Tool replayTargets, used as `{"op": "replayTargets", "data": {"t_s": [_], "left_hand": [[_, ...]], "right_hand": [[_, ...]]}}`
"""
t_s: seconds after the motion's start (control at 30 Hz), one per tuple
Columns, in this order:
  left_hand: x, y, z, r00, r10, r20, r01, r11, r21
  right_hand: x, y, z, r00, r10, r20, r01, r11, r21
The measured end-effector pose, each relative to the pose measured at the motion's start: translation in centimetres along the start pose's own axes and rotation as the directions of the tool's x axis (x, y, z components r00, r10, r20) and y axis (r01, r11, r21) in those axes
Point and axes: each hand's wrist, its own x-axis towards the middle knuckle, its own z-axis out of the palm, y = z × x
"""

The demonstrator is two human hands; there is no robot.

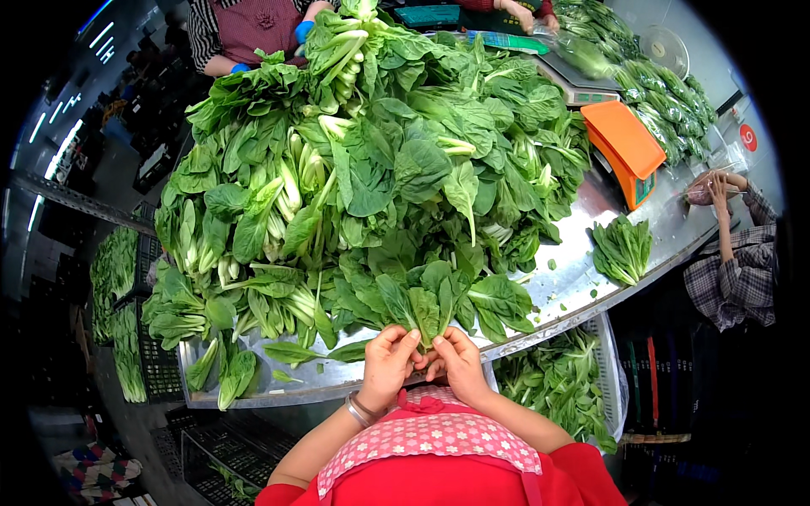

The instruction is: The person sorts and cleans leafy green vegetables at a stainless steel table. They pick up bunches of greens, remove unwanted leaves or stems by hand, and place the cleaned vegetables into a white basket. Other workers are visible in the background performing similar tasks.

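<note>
Close to my apron, at the front edge of the metal table (582, 291), my left hand (390, 361) and my right hand (456, 363) pinch the stem end of a bunch of leafy greens (426, 308) between them. Thumbs and fingers are closed on the stalks, and the leaves fan out away from me. Behind the bunch rises a large heap of leafy greens (380, 169) with pale stalks. Single leaves (291, 352) lie by my left hand. A small separate bunch (621, 249) rests on the table to the right.
An orange scale (624, 148) stands at the right, near another scale (578, 80) and bagged greens (666, 101). Co-workers' hands (719, 190) show at the right and far side. A white crate (609, 363) of leaves sits below the table; dark crates (164, 363) stand left.
</note>
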Motion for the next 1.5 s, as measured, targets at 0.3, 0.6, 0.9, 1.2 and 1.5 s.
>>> {"op": "replayTargets", "data": {"t_s": [0.3,0.6,0.9,1.2,1.5], "left_hand": [[0.1,-0.4,0.0,0.998,0.058,0.001,-0.057,0.995,-0.086],[0.4,-0.4,-1.6,0.996,0.008,-0.084,-0.017,0.995,-0.099],[0.3,-0.8,-0.2,0.999,0.002,-0.047,-0.001,1.000,0.022],[0.4,-1.4,-0.5,0.997,-0.076,0.013,0.076,0.997,-0.014],[0.5,-1.8,-1.1,0.987,-0.156,0.039,0.159,0.981,-0.111]], "right_hand": [[0.1,0.3,0.6,0.993,-0.122,-0.001,0.120,0.975,-0.189],[-3.2,-7.3,-0.3,0.889,-0.454,-0.062,0.186,0.481,-0.857],[-6.4,-9.8,-5.2,0.930,-0.356,-0.089,-0.083,0.032,-0.996],[0.0,-2.1,-1.9,0.995,0.077,-0.058,-0.090,0.958,-0.271],[0.2,-1.0,-1.8,0.995,0.083,-0.050,-0.089,0.988,-0.128]]}}
